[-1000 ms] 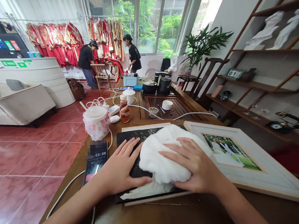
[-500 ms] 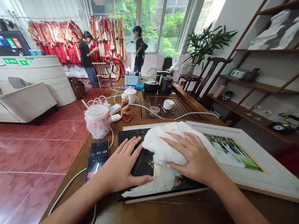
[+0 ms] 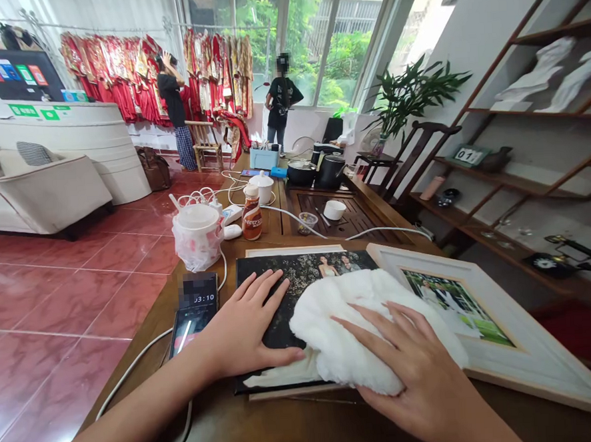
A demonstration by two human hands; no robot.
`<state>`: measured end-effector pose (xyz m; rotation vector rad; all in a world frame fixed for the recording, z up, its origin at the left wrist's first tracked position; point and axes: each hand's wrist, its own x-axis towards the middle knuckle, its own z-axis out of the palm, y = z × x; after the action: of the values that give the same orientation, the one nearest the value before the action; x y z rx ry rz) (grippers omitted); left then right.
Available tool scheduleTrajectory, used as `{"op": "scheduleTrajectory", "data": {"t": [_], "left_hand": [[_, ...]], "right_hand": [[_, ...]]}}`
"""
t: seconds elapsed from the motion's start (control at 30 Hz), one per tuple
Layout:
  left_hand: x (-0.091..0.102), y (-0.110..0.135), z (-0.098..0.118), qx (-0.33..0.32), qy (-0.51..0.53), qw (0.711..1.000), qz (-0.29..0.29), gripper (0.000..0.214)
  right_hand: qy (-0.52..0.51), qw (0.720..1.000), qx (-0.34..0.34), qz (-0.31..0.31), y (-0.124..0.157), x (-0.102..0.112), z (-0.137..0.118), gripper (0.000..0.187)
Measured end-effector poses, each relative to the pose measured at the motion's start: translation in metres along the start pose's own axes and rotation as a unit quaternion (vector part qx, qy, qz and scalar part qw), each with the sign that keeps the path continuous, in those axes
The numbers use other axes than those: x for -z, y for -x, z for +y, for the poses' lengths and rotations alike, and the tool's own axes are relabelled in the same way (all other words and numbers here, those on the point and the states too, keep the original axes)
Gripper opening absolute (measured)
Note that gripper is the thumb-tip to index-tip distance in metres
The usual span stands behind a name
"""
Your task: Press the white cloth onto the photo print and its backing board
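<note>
My left hand (image 3: 242, 331) lies flat with fingers spread on the left part of a dark wedding photo panel (image 3: 301, 272). With my right hand (image 3: 416, 357) I press a fluffy white cloth (image 3: 326, 316) against the panel's right and lower part, fingers laid over its top. The cloth hides much of the picture; two figures show above it, and a pale dress train runs along the lower edge. Under the panel, a light frame edge peeks out. A second white framed wedding photo (image 3: 483, 269) lies to the right, with the cloth overlapping its near left edge.
A phone (image 3: 194, 320) and its cable lie left of the panel on the wooden table (image 3: 268, 433). Behind stand a bagged white tub (image 3: 197, 230), a brown bottle (image 3: 252, 213), a lidded white cup (image 3: 262, 188) and a tea tray (image 3: 299, 204). Two people stand near hanging red garments.
My right hand has drawn the cloth toward me and to the right, uncovering the two figures at the panel's top. My left hand has stayed nearly in place.
</note>
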<state>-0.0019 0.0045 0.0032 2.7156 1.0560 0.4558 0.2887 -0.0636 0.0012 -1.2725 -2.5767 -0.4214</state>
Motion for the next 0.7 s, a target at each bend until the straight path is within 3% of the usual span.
{"op": "scheduleTrajectory", "data": {"t": [0.43,0.57,0.7], "left_hand": [[0.002,0.001,0.001,-0.019,-0.002,1.000,0.023,0.090],[0.001,0.001,0.001,-0.015,-0.008,0.999,0.027,0.091],[0.000,0.001,0.000,-0.015,-0.013,1.000,0.016,0.095]], "right_hand": [[-0.021,1.000,-0.001,-0.021,-0.082,-0.006,0.023,0.072],[-0.018,1.000,-0.005,-0.016,-0.077,-0.007,0.019,0.069],[-0.013,1.000,-0.004,-0.003,-0.053,-0.002,0.007,0.068]]}}
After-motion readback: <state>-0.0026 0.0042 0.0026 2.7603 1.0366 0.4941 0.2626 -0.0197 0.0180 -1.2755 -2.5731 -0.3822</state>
